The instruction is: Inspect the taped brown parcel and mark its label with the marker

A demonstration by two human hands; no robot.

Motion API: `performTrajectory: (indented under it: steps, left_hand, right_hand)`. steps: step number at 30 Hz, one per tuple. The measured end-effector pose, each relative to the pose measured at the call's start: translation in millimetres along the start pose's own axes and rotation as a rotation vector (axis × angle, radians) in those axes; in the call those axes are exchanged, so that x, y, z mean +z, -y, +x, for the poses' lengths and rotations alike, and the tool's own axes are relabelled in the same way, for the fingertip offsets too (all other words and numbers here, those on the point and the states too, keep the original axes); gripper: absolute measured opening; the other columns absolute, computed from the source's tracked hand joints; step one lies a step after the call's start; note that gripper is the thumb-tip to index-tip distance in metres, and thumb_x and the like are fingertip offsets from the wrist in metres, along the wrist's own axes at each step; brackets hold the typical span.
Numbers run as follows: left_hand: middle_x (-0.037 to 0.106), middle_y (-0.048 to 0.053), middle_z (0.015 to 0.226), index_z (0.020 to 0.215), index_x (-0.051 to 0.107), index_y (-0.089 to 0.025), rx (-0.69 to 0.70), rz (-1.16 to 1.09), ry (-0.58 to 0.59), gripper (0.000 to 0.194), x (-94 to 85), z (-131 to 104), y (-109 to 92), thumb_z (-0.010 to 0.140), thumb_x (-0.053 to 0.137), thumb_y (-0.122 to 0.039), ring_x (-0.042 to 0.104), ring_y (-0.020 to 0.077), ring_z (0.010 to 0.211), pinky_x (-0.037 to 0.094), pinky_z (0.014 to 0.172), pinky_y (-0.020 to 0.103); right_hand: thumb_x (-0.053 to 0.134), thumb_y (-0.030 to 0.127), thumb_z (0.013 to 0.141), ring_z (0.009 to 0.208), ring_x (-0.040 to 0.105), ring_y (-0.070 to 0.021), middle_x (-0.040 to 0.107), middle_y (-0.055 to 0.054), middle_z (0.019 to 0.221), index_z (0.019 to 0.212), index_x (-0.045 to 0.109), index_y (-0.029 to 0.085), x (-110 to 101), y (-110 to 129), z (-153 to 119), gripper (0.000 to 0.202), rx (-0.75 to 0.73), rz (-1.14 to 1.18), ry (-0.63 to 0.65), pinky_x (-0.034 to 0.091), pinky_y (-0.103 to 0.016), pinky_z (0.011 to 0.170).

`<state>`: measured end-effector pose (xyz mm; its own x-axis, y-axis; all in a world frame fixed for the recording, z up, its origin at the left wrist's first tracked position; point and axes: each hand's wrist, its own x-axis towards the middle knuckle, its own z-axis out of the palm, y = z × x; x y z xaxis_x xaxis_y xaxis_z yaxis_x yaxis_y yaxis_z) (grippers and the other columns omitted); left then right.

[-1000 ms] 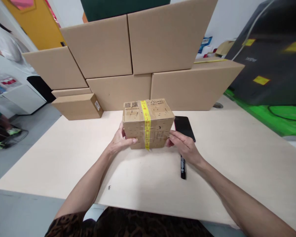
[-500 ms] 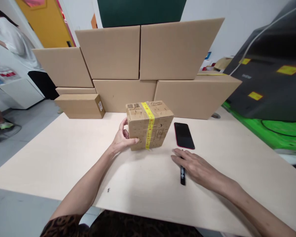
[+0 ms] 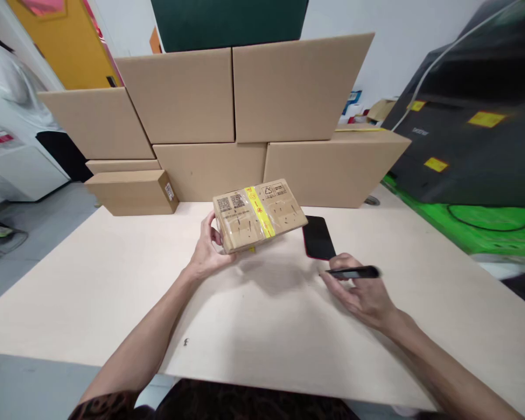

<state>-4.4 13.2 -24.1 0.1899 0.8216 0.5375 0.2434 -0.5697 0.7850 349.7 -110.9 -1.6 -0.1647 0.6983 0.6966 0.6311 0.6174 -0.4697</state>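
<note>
Small labelled carton (image 3: 126, 193) sitting far left on tabletop (image 3: 245, 326). Left hand (image 3: 207, 254) gripping left end of yellow-taped cardboard box (image 3: 261, 214), thumb at near lower edge, fingers at left side. Box lying between hands, tilting, near side raised over its shadow; far edge touching tabletop or not, cannot tell. Black smartphone (image 3: 318, 240) lying right of box, beyond right hand (image 3: 365, 297). Right hand pinching black marker (image 3: 352, 272), blurred, well apart from box, tip pointing left.
</note>
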Motion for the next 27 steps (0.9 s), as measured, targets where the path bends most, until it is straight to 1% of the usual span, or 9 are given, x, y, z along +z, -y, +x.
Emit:
performTrajectory:
  steps: [2,4,8,12,15,18,22,24,27]
  left_hand:
    - [0.054,0.014,0.148,0.161,0.038,-0.028,-0.001,0.029,-0.006,0.120,-0.4,0,1,0.059,0.101,-0.043,0.066,0.0339,0.127,0.060,0.109,0.054]
    - [0.054,0.013,0.147,0.161,0.038,-0.028,0.004,0.050,-0.012,0.121,-0.5,0,1,0.058,0.101,-0.039,0.065,0.0348,0.129,0.060,0.109,0.055]
    - [0.053,0.014,0.148,0.162,0.036,-0.028,0.019,0.079,-0.014,0.123,0.5,0,-1,0.057,0.101,-0.035,0.064,0.0357,0.129,0.061,0.108,0.055]
    - [0.052,0.015,0.149,0.164,0.032,-0.027,0.010,0.102,0.010,0.126,1.1,-1,-3,0.057,0.098,-0.031,0.064,0.0366,0.129,0.062,0.105,0.055]
    - [0.049,0.016,0.152,0.166,0.030,-0.028,-0.004,0.113,0.031,0.124,1.4,-2,-5,0.059,0.095,-0.028,0.064,0.0369,0.129,0.062,0.102,0.055]
    - [0.049,0.017,0.151,0.166,0.027,-0.028,-0.001,0.115,0.048,0.123,2.4,-2,-7,0.061,0.090,-0.026,0.066,0.0356,0.124,0.063,0.099,0.054]
    - [0.050,0.016,0.148,0.165,0.025,-0.029,0.030,0.126,0.066,0.120,3.6,-2,-9,0.063,0.086,-0.023,0.068,0.0301,0.112,0.062,0.093,0.049]
    - [0.050,0.015,0.147,0.165,0.025,-0.030,0.047,0.136,0.072,0.119,3.7,-2,-10,0.063,0.086,-0.023,0.067,0.0255,0.103,0.062,0.087,0.044]
    - [0.049,0.013,0.145,0.164,0.026,-0.031,0.071,0.143,0.065,0.117,3.5,-2,-12,0.064,0.086,-0.024,0.061,0.0176,0.089,0.060,0.077,0.038]
  right_hand:
    - [0.074,0.029,0.100,0.058,0.064,-0.0154,0.070,0.001,0.078,0.096,0.067,0.028,-3,15,6,0.007,0.056,0.081,-0.182,0.051,-0.028,0.052]
    - [0.075,0.032,0.101,0.059,0.067,-0.0149,0.076,-0.001,0.084,0.103,0.076,0.029,-3,29,13,0.004,0.136,0.166,-0.272,0.054,-0.028,0.054]
    - [0.079,0.034,0.100,0.060,0.072,-0.0155,0.081,-0.002,0.087,0.116,0.082,0.029,1,45,27,0.017,0.250,0.409,-0.251,0.058,-0.029,0.054]
    - [0.086,0.033,0.093,0.056,0.068,-0.0159,0.078,-0.001,0.076,0.103,0.079,0.025,11,55,45,0.014,0.276,0.585,-0.223,0.054,-0.027,0.048]
    - [0.080,0.034,0.098,0.050,0.061,-0.0131,0.073,0.001,0.068,0.091,0.076,0.024,19,68,60,0.013,0.239,0.691,-0.205,0.048,-0.024,0.044]
    - [0.076,0.027,0.098,0.049,0.055,-0.0099,0.066,0.005,0.062,0.080,0.072,0.023,26,84,76,0.018,0.186,0.617,-0.185,0.044,-0.023,0.047]
    - [0.077,0.018,0.093,0.050,0.047,-0.0063,0.059,0.009,0.064,0.082,0.070,0.024,34,102,92,0.015,0.086,0.487,-0.175,0.039,-0.020,0.048]
    - [0.076,0.017,0.094,0.051,0.048,-0.0058,0.060,0.009,0.066,0.085,0.070,0.024,37,107,96,0.013,0.030,0.447,-0.186,0.040,-0.019,0.049]
    - [0.075,0.016,0.095,0.053,0.052,-0.0062,0.062,0.008,0.067,0.084,0.069,0.024,41,109,102,0.015,-0.026,0.367,-0.118,0.043,-0.019,0.052]
